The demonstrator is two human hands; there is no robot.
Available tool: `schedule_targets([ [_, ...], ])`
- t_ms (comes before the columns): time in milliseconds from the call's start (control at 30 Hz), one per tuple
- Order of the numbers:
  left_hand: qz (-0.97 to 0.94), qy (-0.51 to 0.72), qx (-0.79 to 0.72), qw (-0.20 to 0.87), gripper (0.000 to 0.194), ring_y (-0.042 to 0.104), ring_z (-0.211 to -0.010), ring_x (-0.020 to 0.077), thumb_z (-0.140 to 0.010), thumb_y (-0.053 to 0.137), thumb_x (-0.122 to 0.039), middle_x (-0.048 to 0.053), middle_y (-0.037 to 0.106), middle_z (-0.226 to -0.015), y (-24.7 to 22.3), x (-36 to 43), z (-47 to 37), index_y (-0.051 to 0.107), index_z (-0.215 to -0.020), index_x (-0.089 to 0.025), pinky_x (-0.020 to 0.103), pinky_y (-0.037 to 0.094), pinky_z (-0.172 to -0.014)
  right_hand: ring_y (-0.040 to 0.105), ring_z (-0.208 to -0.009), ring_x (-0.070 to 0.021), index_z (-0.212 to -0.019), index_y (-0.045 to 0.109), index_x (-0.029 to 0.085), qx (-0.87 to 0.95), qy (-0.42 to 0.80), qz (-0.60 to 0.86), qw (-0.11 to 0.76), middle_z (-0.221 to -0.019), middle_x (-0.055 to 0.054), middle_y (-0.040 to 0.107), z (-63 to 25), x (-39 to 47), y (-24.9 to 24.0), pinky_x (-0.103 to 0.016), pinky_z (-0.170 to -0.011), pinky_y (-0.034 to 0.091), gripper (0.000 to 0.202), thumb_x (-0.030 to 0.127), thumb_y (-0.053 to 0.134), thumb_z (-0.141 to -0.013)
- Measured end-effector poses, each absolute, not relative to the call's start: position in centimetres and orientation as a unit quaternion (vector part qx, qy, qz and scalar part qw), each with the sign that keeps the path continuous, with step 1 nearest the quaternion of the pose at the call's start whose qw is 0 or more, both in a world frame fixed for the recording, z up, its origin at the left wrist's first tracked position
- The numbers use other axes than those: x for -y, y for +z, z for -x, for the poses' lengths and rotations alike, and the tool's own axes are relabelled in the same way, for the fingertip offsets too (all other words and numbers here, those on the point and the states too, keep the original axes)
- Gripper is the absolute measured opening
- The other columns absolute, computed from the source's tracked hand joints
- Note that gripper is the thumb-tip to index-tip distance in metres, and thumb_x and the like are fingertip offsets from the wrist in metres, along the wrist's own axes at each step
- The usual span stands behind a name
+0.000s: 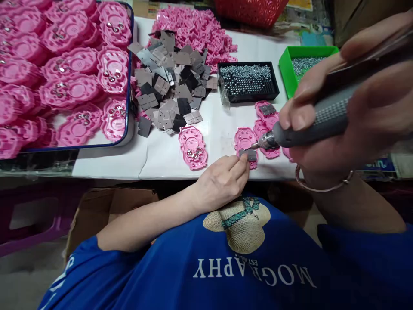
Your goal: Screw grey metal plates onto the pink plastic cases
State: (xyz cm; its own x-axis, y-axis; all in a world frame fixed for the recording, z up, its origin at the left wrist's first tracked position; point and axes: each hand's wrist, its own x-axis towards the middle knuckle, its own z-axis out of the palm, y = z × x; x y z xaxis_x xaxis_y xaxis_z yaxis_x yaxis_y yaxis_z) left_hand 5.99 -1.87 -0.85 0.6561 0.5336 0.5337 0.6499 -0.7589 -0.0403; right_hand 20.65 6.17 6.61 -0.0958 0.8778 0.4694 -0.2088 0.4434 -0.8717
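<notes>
Wrapped in my right hand [342,103] is a grey electric screwdriver [309,125], its tip pointing left and down at a small grey metal plate [250,155]. That plate lies on the lower part of a pink plastic piece [245,137] near the table's front edge. The closed fingers of my left hand [226,178] press on the plate's lower edge. Left of them lies another pink piece [192,147] with shiny round metal parts on it. Behind the screwdriver tip, several pink pieces [266,125] overlap, one with a grey plate on top.
A blue-rimmed tray [130,86] of stacked pink pieces stands at the left. Loose grey plates [174,82] and small pink parts [196,32] are heaped beside it. A black box [274,92] and a green box [285,71] hold small screws. A red basket [251,10] is behind.
</notes>
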Motion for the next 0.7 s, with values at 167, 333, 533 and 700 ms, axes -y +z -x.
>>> schedule_targets([
  [167, 0.901, -0.255, 0.331, 0.116, 0.026, 0.065, -0.081, 0.0174, -0.099, 0.041, -0.007, 0.018, 0.071, -0.114, -1.1, 1.8, -6.0, 0.065, -0.107, -0.003, 0.032, 0.056, -0.068, 0.045, -0.045, 0.0003, -0.074, 0.062, 0.019, 0.587, 0.333, 0.256, 0.692, -0.069, 0.003, 0.054, -17.5, -6.0, 7.0, -0.021, -0.042, 0.031, 0.022, 0.033, 0.062, -0.09],
  [333, 0.896, -0.273, 0.331, 0.112, 0.022, 0.065, -0.078, 0.0176, -0.097, 0.046, -0.007, 0.018, 0.072, -0.11, -1.1, 1.8, -6.0, 0.066, -0.105, -0.001, 0.031, 0.055, -0.067, 0.052, -0.049, -0.0023, -0.084, 0.059, 0.02, 0.615, 0.34, 0.283, 0.653, -0.08, 0.003, 0.058, -18.4, -6.1, 6.8, -0.021, -0.046, 0.043, 0.005, 0.025, 0.061, -0.084],
  [533, 0.897, -0.277, 0.331, 0.098, 0.025, 0.065, -0.081, 0.0181, -0.099, 0.041, -0.007, 0.019, 0.071, -0.112, -1.4, 1.8, -6.0, 0.064, -0.108, -0.002, 0.033, 0.056, -0.069, 0.048, -0.046, -0.0052, -0.083, 0.059, 0.021, 0.597, 0.368, 0.262, 0.663, -0.07, 0.002, 0.055, -18.4, -6.2, 6.5, -0.024, -0.042, 0.039, 0.014, 0.031, 0.068, -0.08],
  [700, 0.898, -0.277, 0.328, 0.094, 0.025, 0.065, -0.082, 0.0181, -0.099, 0.041, -0.007, 0.02, 0.071, -0.112, -1.5, 1.8, -6.0, 0.064, -0.107, -0.002, 0.033, 0.055, -0.07, 0.048, -0.047, -0.0087, -0.087, 0.06, 0.025, 0.602, 0.399, 0.279, 0.633, -0.068, 0.003, 0.056, -18.2, -6.1, 6.8, -0.028, -0.044, 0.039, 0.021, 0.041, 0.072, -0.08],
])
